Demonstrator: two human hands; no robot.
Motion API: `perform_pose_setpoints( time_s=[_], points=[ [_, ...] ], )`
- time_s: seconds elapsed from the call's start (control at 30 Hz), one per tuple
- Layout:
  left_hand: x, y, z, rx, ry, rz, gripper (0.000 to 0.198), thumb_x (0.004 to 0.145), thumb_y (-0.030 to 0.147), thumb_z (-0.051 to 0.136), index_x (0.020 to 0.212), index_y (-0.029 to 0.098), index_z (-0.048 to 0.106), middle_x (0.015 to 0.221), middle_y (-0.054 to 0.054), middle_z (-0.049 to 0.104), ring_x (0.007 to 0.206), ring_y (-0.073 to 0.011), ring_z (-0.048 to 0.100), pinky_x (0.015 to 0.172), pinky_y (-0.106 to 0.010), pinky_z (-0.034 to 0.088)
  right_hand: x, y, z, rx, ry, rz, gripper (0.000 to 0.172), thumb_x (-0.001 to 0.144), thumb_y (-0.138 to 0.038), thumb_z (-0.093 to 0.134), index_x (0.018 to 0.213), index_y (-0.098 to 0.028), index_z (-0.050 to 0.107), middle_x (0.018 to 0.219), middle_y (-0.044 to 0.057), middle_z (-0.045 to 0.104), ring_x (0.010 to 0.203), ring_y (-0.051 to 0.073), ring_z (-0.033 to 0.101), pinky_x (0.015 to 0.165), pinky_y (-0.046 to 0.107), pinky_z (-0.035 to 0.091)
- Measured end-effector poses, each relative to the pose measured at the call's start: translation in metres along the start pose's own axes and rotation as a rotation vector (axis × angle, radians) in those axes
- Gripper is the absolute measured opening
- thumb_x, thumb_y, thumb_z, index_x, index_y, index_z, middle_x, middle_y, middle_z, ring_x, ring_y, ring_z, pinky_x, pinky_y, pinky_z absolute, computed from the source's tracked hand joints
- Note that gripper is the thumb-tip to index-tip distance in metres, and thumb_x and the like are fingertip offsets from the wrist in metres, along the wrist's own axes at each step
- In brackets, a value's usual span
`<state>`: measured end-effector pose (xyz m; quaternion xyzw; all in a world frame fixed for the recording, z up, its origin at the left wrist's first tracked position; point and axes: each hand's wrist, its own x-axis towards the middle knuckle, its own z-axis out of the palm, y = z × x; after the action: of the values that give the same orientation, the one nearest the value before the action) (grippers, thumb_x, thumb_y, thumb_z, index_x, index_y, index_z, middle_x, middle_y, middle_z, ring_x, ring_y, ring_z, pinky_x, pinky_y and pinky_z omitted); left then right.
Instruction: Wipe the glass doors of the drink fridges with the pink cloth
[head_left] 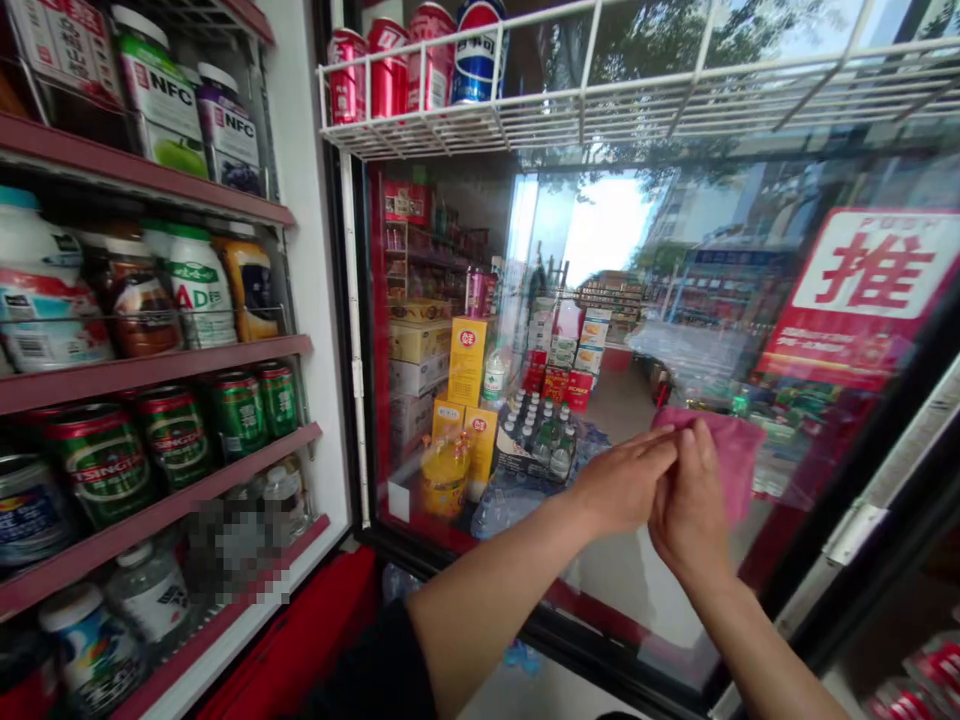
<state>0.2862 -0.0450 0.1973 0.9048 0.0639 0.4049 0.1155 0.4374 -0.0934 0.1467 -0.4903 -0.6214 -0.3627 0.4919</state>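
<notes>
Both hands meet in front of the glass door [637, 600] of a drinks fridge, which stands open. A pink cloth [739, 455] hangs behind and to the right of the fingers. My left hand [622, 480] reaches across from the left, its fingers closed at the cloth's upper left corner. Beside it, my right hand [694, 500] is raised with fingers bent together at the cloth's left edge. The hands touch each other, and their overlap hides part of the grip. Whether the cloth touches the glass I cannot tell.
On the left, fridge shelves [225, 480] hold bottles and beer cans [101, 460]. A white wire rack [525, 115] with several soda cans [431, 60] crosses the door's top. A red push sign [862, 290] is on the glass. Boxes and bottles [540, 430] show through it.
</notes>
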Motion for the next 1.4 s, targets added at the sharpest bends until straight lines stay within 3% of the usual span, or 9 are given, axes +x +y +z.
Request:
perform_pose_setpoints(
  time_s=[0.1,0.2,0.37,0.57,0.7,0.8,1.0,1.23,1.4],
  points=[
    [-0.019,-0.011,-0.023,-0.039,0.091,-0.030,0.057,0.106,0.017,0.040,0.161,0.007,0.052,0.167,-0.017,0.057,0.159,-0.0196,0.051,0.137,-0.034,0.037,-0.002,-0.006,0.033,-0.110,-0.056,-0.102,0.080,0.111,-0.023,0.045,0.181,-0.022,0.007,0.181,0.025,0.031,0.173,0.038,0.025,0.136,0.074,0.032],
    [-0.052,-0.024,-0.046,-0.024,0.254,-0.138,0.057,0.104,0.016,0.043,0.159,0.014,0.055,0.162,-0.013,0.063,0.153,-0.0198,0.058,0.134,-0.037,0.044,0.006,-0.026,0.067,-0.215,-0.110,-0.207,0.081,0.112,-0.022,0.043,0.181,-0.020,-0.002,0.180,0.024,0.033,0.174,0.037,0.022,0.134,0.074,0.033],
    [-0.118,-0.051,-0.078,-0.015,0.518,-0.421,0.046,0.108,0.027,0.046,0.151,0.023,0.061,0.148,-0.008,0.074,0.139,-0.0205,0.070,0.126,-0.042,0.054,0.030,-0.077,0.121,-0.200,-0.187,-0.213,0.083,0.111,-0.032,0.054,0.180,-0.013,0.012,0.182,0.024,0.026,0.174,0.040,0.020,0.138,0.070,0.025],
    [-0.186,-0.076,-0.106,0.020,0.707,-0.633,0.040,0.104,0.030,0.054,0.141,0.022,0.068,0.145,-0.011,0.075,0.135,-0.0246,0.072,0.123,-0.047,0.056,0.052,-0.161,0.188,0.066,-0.484,-0.449,0.074,0.103,-0.012,0.050,0.175,-0.008,0.032,0.183,0.017,0.025,0.173,0.033,0.027,0.143,0.058,0.025],
    [-0.227,-0.088,-0.121,0.035,0.878,-0.756,0.038,0.105,0.034,0.053,0.137,0.019,0.067,0.139,-0.013,0.077,0.129,-0.0244,0.076,0.115,-0.045,0.061,0.056,-0.209,0.228,0.171,-0.638,-0.653,0.064,0.103,-0.009,0.047,0.167,-0.003,0.047,0.179,0.017,0.038,0.170,0.028,0.034,0.143,0.050,0.033],
    [-0.247,-0.094,-0.128,0.036,0.929,-0.803,0.036,0.104,0.033,0.053,0.132,0.017,0.068,0.134,-0.015,0.079,0.124,-0.0254,0.078,0.108,-0.043,0.064,0.063,-0.218,0.241,0.174,-0.690,-0.751,0.056,0.105,-0.009,0.046,0.159,-0.001,0.056,0.172,0.018,0.049,0.168,0.028,0.040,0.141,0.047,0.038],
    [-0.238,-0.087,-0.129,0.073,0.899,-0.774,0.042,0.101,0.034,0.059,0.140,0.020,0.068,0.144,-0.015,0.075,0.134,-0.0295,0.073,0.117,-0.051,0.059,0.099,-0.167,0.199,0.021,-0.560,-0.845,0.064,0.100,-0.007,0.050,0.164,-0.001,0.051,0.175,0.019,0.045,0.167,0.032,0.041,0.139,0.051,0.041],
    [-0.190,-0.071,-0.120,0.197,0.731,-0.589,0.052,0.102,0.029,0.057,0.153,0.019,0.062,0.161,-0.015,0.064,0.152,-0.0301,0.059,0.132,-0.057,0.044,0.135,-0.059,0.077,-0.294,-0.322,-0.744,0.086,0.102,-0.011,0.051,0.179,-0.013,0.012,0.180,0.017,0.034,0.169,0.036,0.035,0.135,0.059,0.042],
    [-0.180,-0.069,-0.116,0.203,0.725,-0.547,0.052,0.105,0.027,0.055,0.156,0.019,0.058,0.165,-0.014,0.060,0.157,-0.0266,0.054,0.134,-0.052,0.043,0.147,0.017,0.003,-0.354,-0.096,-0.596,0.080,0.105,-0.029,0.054,0.178,-0.018,0.024,0.177,0.020,0.039,0.167,0.040,0.036,0.138,0.063,0.035]
  ],
)
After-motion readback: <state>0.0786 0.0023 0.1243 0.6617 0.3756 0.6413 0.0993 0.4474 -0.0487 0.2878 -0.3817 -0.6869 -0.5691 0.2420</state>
